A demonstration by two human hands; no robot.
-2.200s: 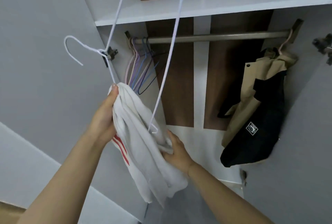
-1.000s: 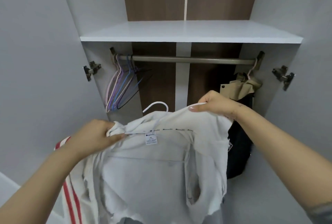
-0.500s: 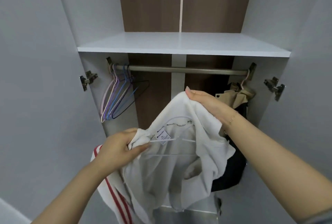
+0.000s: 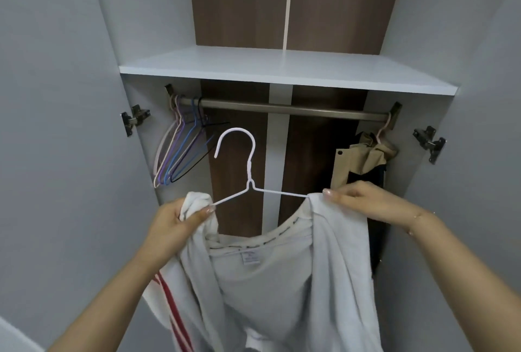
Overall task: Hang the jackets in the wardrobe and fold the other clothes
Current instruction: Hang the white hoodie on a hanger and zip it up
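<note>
I hold the white jacket (image 4: 282, 281) up in front of the open wardrobe (image 4: 282, 69), at the 6 o'clock part of my view. My left hand (image 4: 174, 224) grips a bunched fold of the jacket's shoulder fabric together with the left arm of the white hanger (image 4: 248, 179), thumb pressed across the cloth. My right hand (image 4: 363, 202) pinches the jacket's other shoulder where the hanger's right arm runs into the fabric, fingers curled over the edge. The hanger's hook stands upright between my hands, toward 12 o'clock from the collar, below the rail (image 4: 282, 110) and not touching it. The collar sags open between my hands, showing a label (image 4: 249, 258) inside the neck. Red stripes (image 4: 169, 303) run down the sleeve that hangs under my left forearm at 7 o'clock.

On the rail, at 10 o'clock from the hook, a cluster of empty wire hangers (image 4: 180, 154) in pink, purple, blue and black hangs against the left wall of the wardrobe. At 3 o'clock from the hook, a tan and black jacket (image 4: 363, 160) hangs from a pink hanger at the far right end of the rail, just behind my right hand. A white shelf (image 4: 282, 66) lies above the rail. Metal hinges (image 4: 132, 120) sit on both side walls.
</note>
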